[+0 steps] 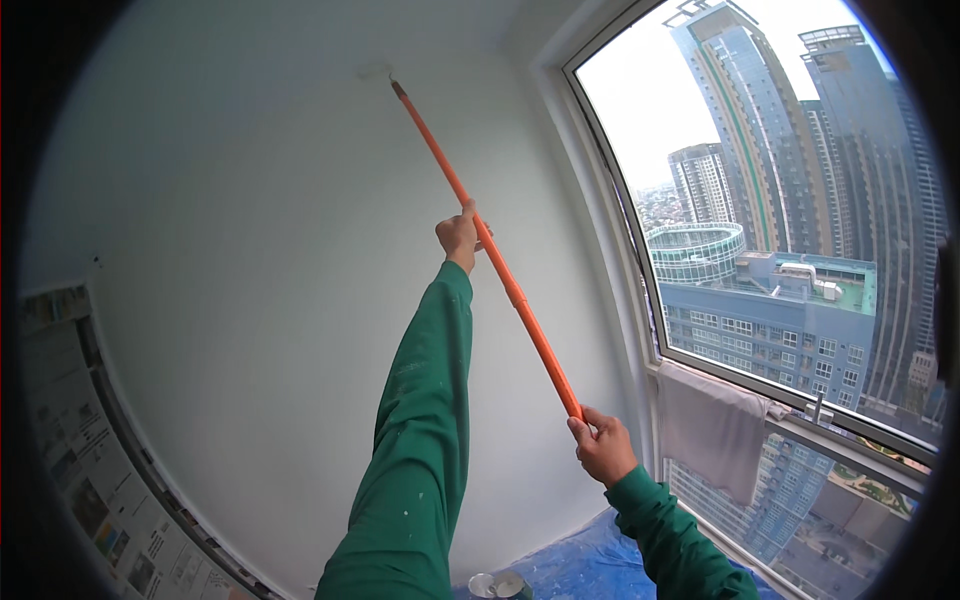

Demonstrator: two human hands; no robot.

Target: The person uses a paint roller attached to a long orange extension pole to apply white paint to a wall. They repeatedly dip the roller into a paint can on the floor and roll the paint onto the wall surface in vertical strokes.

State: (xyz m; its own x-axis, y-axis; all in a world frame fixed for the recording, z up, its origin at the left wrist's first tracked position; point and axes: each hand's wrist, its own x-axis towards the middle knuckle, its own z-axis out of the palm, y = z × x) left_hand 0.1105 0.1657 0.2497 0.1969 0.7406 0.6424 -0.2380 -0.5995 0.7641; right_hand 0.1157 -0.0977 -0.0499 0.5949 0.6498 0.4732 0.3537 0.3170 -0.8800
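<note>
Newspaper (75, 460) covers a surface far left of the pole, low down. Left hand (459, 237) is clenched around the orange pole (500, 270) about halfway up, arm stretched high. The pole slants from the white wall (250, 250) top, where its roller (375, 72) touches, down to the right hand (603, 447), which grips its bottom end. Right of the pole, a cloth (712, 428) hangs at the window (800, 200). Blue sheeting (590, 560) lies below it.
</note>
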